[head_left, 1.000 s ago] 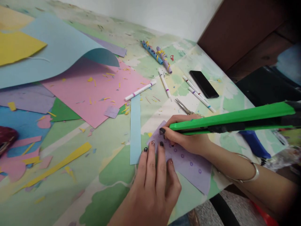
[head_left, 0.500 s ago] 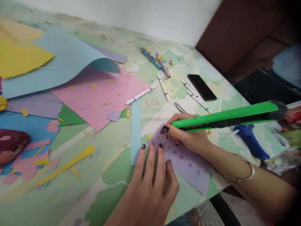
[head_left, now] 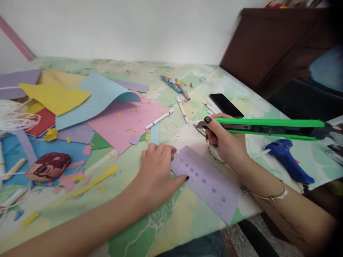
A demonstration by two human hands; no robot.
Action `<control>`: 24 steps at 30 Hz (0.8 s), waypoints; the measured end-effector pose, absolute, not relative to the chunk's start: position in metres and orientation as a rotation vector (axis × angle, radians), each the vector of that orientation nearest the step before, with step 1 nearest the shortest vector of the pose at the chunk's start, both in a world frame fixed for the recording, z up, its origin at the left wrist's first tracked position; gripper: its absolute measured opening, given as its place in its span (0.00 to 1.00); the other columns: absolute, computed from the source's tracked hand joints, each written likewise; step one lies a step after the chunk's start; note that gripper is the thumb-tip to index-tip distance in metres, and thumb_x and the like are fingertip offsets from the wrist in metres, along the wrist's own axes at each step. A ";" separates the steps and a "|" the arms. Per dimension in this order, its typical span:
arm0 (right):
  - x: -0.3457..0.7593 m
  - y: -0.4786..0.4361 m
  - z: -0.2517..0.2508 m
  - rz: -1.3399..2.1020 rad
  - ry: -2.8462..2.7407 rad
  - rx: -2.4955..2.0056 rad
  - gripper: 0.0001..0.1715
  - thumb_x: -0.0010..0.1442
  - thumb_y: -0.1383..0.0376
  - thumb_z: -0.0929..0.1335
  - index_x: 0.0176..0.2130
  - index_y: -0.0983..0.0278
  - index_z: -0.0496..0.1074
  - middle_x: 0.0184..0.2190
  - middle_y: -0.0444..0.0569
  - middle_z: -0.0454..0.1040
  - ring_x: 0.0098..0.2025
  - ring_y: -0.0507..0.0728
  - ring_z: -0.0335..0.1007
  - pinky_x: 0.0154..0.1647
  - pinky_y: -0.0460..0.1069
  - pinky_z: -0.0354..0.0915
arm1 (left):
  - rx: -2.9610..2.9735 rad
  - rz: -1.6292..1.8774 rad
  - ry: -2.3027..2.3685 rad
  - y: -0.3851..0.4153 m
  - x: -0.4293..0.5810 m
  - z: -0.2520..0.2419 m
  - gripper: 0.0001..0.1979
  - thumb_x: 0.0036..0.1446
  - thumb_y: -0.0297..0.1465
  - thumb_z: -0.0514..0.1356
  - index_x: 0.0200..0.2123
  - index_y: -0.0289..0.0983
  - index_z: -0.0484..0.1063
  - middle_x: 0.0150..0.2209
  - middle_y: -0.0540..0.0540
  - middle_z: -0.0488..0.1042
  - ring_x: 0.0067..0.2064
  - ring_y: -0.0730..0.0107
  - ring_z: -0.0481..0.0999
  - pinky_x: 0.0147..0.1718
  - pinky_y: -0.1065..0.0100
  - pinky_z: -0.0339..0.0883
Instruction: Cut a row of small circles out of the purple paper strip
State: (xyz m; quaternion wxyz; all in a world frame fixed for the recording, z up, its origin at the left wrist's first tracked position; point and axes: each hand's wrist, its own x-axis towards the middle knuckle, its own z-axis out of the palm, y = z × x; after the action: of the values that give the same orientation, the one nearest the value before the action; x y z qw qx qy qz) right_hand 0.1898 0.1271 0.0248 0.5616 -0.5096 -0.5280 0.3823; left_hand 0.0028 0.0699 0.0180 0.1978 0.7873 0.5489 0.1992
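My right hand (head_left: 230, 144) grips a green utility knife (head_left: 273, 124), whose dark blade points left, raised beside the purple paper strip (head_left: 206, 185). A line of small purple circles runs along that strip. My left hand (head_left: 158, 171) rests at the strip's left end, its thumb stretched over the paper's edge and apart from its bent fingers. Just beyond these fingers lies a light blue paper strip (head_left: 154, 134), partly hidden. Metal scissors (head_left: 199, 130) lie under the knife's blade, mostly covered by my right hand.
White markers (head_left: 183, 110) and a black phone (head_left: 226, 105) lie farther back, near two rolled paper tubes (head_left: 171, 84). A blue glue gun (head_left: 289, 160) is at the right. Coloured sheets (head_left: 125, 125), paper scraps and a maroon case (head_left: 49, 166) cover the left side.
My right hand has lifted the knife off the purple strip and moved it right. My left hand has turned, fingers bending and thumb reaching onto the strip. The view has tilted up and left.
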 end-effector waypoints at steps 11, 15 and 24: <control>0.194 0.118 0.038 0.915 -1.369 -1.107 0.19 0.62 0.54 0.66 0.51 0.58 0.69 0.16 0.40 0.67 0.12 0.47 0.51 0.12 0.46 0.47 | 2.133 0.899 1.415 0.082 -0.009 0.033 0.04 0.53 0.25 0.60 0.28 0.38 0.68 0.27 0.52 0.70 0.31 0.71 0.69 0.32 0.66 0.64; 0.196 0.118 0.041 0.748 -1.354 -1.053 0.19 0.62 0.56 0.65 0.52 0.58 0.67 0.22 0.44 0.73 0.12 0.49 0.60 0.12 0.47 0.53 | 2.606 1.492 1.279 0.077 -0.033 0.050 0.05 0.54 0.22 0.61 0.30 0.37 0.70 0.28 0.50 0.69 0.31 0.71 0.69 0.31 0.65 0.64; 0.190 0.105 0.037 0.819 -1.570 -1.044 0.08 0.62 0.58 0.66 0.37 0.60 0.66 0.21 0.41 0.71 0.13 0.49 0.65 0.12 0.44 0.58 | 3.316 1.360 0.651 0.066 -0.044 0.036 0.09 0.57 0.19 0.53 0.32 0.32 0.73 0.28 0.44 0.73 0.34 0.61 0.73 0.28 0.60 0.68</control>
State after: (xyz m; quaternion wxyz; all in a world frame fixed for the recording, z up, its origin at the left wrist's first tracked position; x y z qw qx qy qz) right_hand 0.1896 0.1055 0.0368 0.5168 -0.4347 -0.6540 0.3410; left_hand -0.0444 0.0662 0.0364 -0.2480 0.8819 0.1730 0.3617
